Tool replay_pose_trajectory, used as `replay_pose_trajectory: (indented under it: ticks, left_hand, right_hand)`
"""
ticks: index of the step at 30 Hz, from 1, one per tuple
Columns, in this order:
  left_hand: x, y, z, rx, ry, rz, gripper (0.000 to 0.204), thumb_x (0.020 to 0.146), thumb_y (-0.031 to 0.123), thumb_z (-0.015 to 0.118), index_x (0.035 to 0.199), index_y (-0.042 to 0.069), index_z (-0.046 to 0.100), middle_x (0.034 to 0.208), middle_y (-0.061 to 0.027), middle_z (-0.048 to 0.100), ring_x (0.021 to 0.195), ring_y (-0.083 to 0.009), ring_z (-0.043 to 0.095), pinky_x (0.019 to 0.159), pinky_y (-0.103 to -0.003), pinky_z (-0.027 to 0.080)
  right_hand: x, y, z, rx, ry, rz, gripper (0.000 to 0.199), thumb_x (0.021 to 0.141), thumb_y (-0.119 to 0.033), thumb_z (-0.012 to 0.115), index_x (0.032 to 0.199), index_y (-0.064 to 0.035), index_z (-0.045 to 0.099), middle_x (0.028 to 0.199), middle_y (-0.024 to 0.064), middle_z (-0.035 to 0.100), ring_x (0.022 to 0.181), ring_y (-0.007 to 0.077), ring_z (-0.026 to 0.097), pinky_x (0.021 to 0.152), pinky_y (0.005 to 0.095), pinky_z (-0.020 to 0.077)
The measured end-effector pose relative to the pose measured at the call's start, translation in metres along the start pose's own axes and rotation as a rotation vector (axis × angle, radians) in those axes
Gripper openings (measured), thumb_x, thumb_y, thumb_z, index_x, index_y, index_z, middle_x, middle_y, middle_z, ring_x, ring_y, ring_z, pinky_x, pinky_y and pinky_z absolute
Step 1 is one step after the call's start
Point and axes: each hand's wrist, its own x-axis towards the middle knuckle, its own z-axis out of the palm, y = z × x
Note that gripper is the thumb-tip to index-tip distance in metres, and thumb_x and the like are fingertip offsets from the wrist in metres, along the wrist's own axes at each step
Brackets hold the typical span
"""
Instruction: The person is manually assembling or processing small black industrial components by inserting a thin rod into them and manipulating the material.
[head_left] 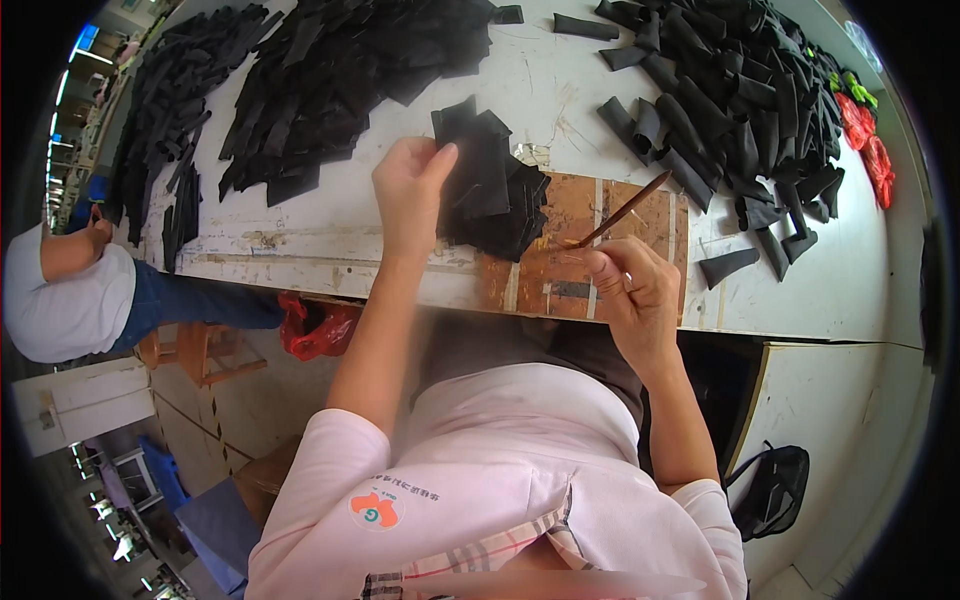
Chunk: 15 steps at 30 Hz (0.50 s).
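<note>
My left hand (408,190) is closed beside a loose stack of black fabric pieces (500,205), thumb against the curled fingers. Its edge looks slightly blurred, and whatever may be between the fingertips is hidden. In my right hand (638,295) is a thin, dark brown stick (630,208), tapering at its far right end. The stick slants over a brown, taped board (655,240) on the table. The fabric stack partly covers that board's left side.
Flat black pieces (310,100) are heaped at the far left, and rolled black tubes (740,100) at the far right of the white table (820,290). Another person (80,290) sits at left. A red plastic bag (320,328) hangs below the edge; a black bag (775,490) is lower right.
</note>
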Motion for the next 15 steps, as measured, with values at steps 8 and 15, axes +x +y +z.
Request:
replay_pose_trajectory:
  ticks: [8, 15]
  left_hand:
    - [-0.107, 0.048, 0.026, -0.631, -0.338, -0.363, 0.014, 0.075, -0.003, 0.061, 0.085, 0.005, 0.054, 0.086, -0.0044, 0.060, 0.074, -0.0083, 0.054, 0.068, -0.022, 0.044]
    - [-0.104, 0.054, 0.026, -0.724, -0.462, -0.481, 0.018, 0.082, 0.018, 0.057, 0.093, 0.003, 0.055, 0.087, -0.0044, 0.058, 0.079, -0.0111, 0.053, 0.072, -0.024, 0.043]
  right_hand:
    - [0.009, -0.015, 0.001, 0.244, -0.012, -0.242, 0.033, 0.068, -0.026, 0.071, 0.083, -0.0002, 0.057, 0.080, 0.0062, 0.056, 0.067, 0.0112, 0.052, 0.057, 0.0232, 0.0436]
    - [-0.004, -0.006, -0.016, 0.367, -0.187, 0.011, 0.022, 0.070, -0.015, 0.069, 0.066, 0.0017, 0.056, 0.053, -0.0005, 0.046, 0.054, 0.0061, 0.040, 0.048, 0.0233, 0.0344]
